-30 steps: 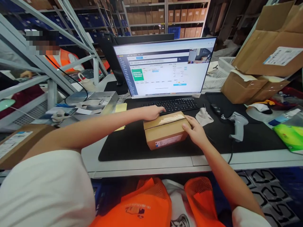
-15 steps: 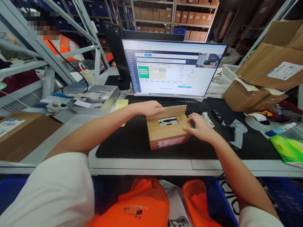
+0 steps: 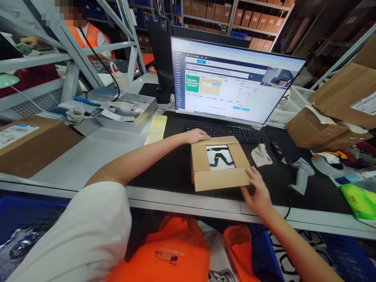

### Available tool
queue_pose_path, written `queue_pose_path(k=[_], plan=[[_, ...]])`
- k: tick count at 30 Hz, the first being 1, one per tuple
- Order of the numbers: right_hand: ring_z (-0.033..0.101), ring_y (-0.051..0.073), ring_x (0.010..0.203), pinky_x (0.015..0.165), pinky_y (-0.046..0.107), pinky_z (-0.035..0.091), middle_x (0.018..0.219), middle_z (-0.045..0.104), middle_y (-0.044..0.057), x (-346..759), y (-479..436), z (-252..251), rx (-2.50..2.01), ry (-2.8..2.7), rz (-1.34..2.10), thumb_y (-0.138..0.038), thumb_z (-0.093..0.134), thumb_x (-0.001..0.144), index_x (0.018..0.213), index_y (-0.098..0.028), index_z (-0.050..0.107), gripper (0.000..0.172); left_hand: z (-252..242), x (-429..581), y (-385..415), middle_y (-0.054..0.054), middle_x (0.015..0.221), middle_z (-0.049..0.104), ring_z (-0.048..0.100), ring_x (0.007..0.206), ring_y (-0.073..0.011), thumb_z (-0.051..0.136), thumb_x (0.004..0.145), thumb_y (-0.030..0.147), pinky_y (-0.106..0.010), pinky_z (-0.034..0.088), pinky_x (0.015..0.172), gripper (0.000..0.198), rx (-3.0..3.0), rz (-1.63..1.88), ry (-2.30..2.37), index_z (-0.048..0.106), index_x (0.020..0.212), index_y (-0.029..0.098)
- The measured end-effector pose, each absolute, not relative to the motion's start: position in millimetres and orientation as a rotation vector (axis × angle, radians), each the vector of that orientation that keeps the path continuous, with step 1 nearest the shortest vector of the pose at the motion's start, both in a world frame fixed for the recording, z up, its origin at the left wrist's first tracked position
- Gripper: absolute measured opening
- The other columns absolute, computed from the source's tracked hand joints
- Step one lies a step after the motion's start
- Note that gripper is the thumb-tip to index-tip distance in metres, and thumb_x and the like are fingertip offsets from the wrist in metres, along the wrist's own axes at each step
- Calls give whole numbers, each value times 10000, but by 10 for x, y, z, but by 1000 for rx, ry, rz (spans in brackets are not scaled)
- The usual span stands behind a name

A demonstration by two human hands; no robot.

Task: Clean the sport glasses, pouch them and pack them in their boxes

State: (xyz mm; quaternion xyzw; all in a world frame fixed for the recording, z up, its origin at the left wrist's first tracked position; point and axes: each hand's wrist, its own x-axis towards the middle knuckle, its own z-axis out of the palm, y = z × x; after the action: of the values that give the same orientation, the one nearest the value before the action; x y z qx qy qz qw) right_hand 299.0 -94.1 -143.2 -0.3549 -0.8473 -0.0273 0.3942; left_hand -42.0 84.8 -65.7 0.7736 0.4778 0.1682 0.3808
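A small cardboard box [image 3: 222,181] sits on the black desk mat with its top flaps spread around a square opening. Inside the opening shows a white item [image 3: 220,159] with black markings. My left hand [image 3: 197,136] is closed at the box's back left corner, its fingertips partly hidden. At the front right corner, my right hand [image 3: 258,192] grips the front flap, fingers on its edge and thumb below.
Behind the box stand a keyboard [image 3: 223,132] and a lit monitor [image 3: 232,82]. To the right lie a crumpled cloth [image 3: 261,155], a mouse [image 3: 276,149], a barcode scanner [image 3: 302,176] and cardboard boxes [image 3: 311,125]. A grey tray [image 3: 147,113] and yellow paper [image 3: 156,128] are left.
The front flap has swung up and out toward me, and the back flap is lower. My right hand has shifted from the box's right side to its front corner. The view has turned slightly.
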Motion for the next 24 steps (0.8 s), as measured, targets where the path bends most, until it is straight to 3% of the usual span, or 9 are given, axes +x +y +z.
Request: queue_pose_path(k=[2,4,7,9,11,15,19,21,24], plan=[[289,390,1529,1103,746,360,1523,489,243,3028,-1005,-1590,-953,-2164,-156,-188,656,892,1318,-234,435,482,-558,-429,806,-94,1060,754,662,1023,-256,560,878,493,-349,505,948,425,2032,523,1280,752,987,130],[272,421,1529,1106,799,286,1532,488,233,3115,-990,-1498,-952,-2226,-151,-256,657,900,1323,-225,479,460,-400,-452,673,-129,1127,722,633,1114,-291,567,885,406,-427,473,1025,365,2237,735,1326,731,1060,131],[551,375,1358,1161,708,303,1326,685,133,3278,-834,-943,-872,-2328,145,-357,547,973,1104,-241,641,198,-178,-480,299,-142,1183,705,601,1217,-311,554,934,376,-501,434,1097,315,2739,974,1058,722,1100,168],[705,290,1113,1087,538,479,1134,759,94,3302,-663,-472,-931,-2293,432,-391,457,1025,985,-242,698,286,-142,-471,6,-133,1262,699,549,1339,-320,553,961,432,-497,415,1145,327,2901,804,764,727,1107,197],[719,266,1043,967,437,566,1100,766,84,3194,-457,-101,-1042,-2284,570,-448,499,1016,1005,-244,731,309,-215,-438,-239,-133,1402,642,443,1464,-343,535,977,482,-498,393,1176,367,2877,600,689,722,1142,211],[575,330,1323,1130,525,457,1356,671,87,2721,-64,72,-933,-2544,558,-540,538,977,1002,-251,787,383,-472,-384,-485,-111,1460,608,347,1535,-320,434,1024,408,-498,349,1215,331,2686,614,778,699,1060,214],[288,372,1535,1219,616,303,1550,507,100,2477,104,-138,-864,-2796,525,-550,526,978,1013,-238,782,405,-613,-427,-603,-148,1338,650,420,1475,-309,457,994,421,-553,279,1238,247,2554,1106,870,568,947,206],[298,365,1532,1214,610,311,1581,466,106,2560,112,-202,-893,-2707,522,-541,520,986,950,-222,737,387,-673,-483,-671,-149,1243,670,484,1409,-298,444,991,447,-576,245,1243,248,2463,1380,937,509,934,215],[439,342,1455,1174,582,378,1590,453,105,2848,66,-273,-951,-2445,513,-514,540,987,978,-229,661,309,-843,-608,-770,-131,1191,680,507,1387,-289,421,1001,495,-581,218,1251,280,2375,1579,997,490,966,226]])
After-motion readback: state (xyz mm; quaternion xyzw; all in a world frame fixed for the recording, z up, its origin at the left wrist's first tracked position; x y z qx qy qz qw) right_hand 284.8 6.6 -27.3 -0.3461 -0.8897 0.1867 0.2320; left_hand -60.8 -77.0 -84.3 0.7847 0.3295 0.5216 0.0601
